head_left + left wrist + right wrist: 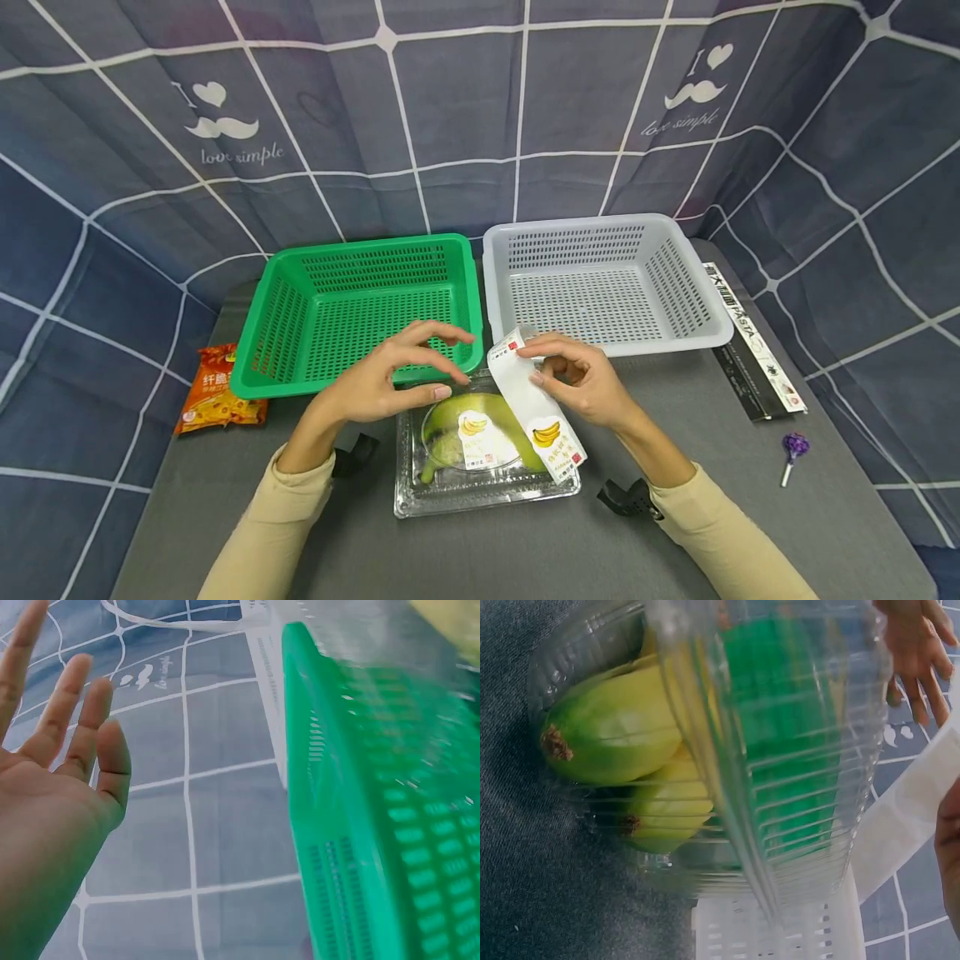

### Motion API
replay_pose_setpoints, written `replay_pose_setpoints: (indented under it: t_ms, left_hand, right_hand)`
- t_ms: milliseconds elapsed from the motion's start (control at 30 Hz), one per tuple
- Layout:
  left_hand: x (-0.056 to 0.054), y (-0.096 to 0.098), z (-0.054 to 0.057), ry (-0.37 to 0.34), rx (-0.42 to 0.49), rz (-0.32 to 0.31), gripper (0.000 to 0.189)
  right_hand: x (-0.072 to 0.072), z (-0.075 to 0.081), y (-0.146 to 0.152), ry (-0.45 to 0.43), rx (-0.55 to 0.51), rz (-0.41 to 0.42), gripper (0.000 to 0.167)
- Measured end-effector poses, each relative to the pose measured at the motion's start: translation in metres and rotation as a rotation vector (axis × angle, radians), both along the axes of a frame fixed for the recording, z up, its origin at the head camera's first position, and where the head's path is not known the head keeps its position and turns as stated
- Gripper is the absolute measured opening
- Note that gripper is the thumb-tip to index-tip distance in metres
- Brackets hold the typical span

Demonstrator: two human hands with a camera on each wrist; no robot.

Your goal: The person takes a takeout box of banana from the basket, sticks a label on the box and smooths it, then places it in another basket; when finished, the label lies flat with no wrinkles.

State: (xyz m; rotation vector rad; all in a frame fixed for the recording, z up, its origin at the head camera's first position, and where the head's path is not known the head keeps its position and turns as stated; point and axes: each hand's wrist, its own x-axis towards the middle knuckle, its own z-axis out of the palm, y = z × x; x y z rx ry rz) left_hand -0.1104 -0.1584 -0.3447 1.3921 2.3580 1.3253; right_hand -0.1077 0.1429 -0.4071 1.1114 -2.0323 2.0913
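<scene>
A clear plastic clamshell box (420, 504) lies closed on the table, with green-yellow bananas (615, 727) inside. A white label (480, 446) with a banana picture sits on its lid. My right hand (585, 379) pinches the upper part of a white strip of banana labels (528, 396) between thumb and fingers. The strip slants down over the box's right side, a banana print near its lower end. Above the box's upper left, my left hand (386, 375) is spread with fingers apart and holds nothing; the left wrist view shows its bare palm (52, 817).
Behind the box stand a green basket (352, 387) on the left and a white basket (637, 346) on the right. An orange snack bag (213, 400) lies at far left. A black-and-white pasta box (753, 350) and a purple lollipop (795, 446) lie at right.
</scene>
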Motion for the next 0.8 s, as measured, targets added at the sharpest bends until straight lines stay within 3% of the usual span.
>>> replay_pose_setpoints:
  t_ms: [233,433,667,800]
  left_hand:
    - [-0.019,0.019,0.004,-0.023,0.015,-0.134,0.012]
    - [-0.026,0.031,-0.001,-0.035,0.027,-0.228,0.01]
    - [-0.024,0.026,-0.008,-0.081,0.009,-0.155,0.015]
    - [-0.025,0.022,-0.01,-0.124,0.042,-0.157,0.015]
  right_hand:
    - [0.003,0.001,-0.003,-0.009,0.0,0.188,0.043]
    - [0.005,0.003,-0.003,-0.035,0.007,0.237,0.042]
    - [0.004,0.004,0.0,-0.066,-0.017,0.257,0.041]
    - [0.003,0.002,0.002,-0.069,-0.018,0.258,0.043]
